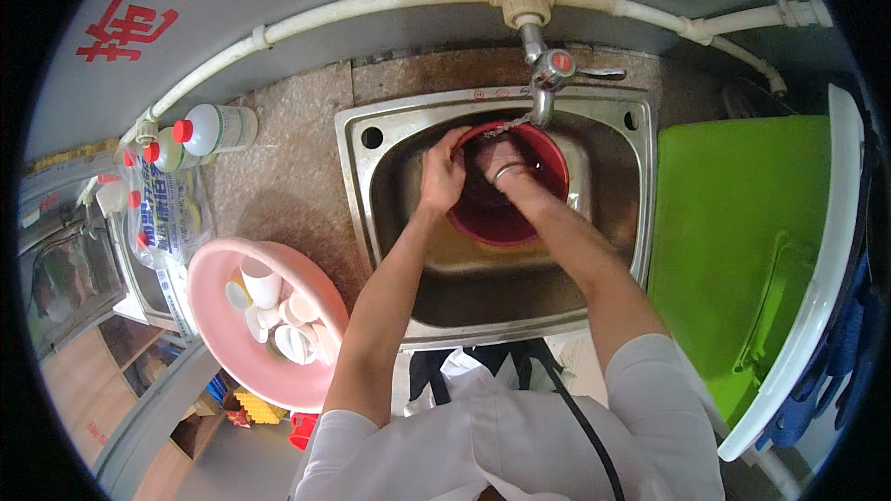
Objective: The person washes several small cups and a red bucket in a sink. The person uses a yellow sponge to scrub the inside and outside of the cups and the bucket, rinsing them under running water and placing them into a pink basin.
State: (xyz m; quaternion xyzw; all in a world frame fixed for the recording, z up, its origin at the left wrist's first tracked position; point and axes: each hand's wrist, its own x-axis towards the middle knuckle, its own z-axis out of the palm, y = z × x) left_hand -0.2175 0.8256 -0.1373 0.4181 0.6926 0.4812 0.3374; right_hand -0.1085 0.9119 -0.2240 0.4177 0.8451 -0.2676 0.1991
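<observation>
A red basin (pixel 536 224) sits in the metal sink (pixel 501 304), under the tap (pixel 548 83), and water runs from the spout into it. My left hand (pixel 444 172) grips the basin's left rim, fingers curled over the edge. Inside the basin is my right hand (pixel 503 156), with a bracelet at its wrist. Its fingers are hidden in the basin, and whether they hold anything does not show.
A pink tub (pixel 223 353) with several white cups (pixel 264 286) stands left of the sink. Behind it are white bottles with red caps (pixel 218 129) and a plastic-wrapped pack (pixel 172 213). A green board (pixel 733 241) lies to the right; a pale pipe (pixel 371 6) runs along the wall.
</observation>
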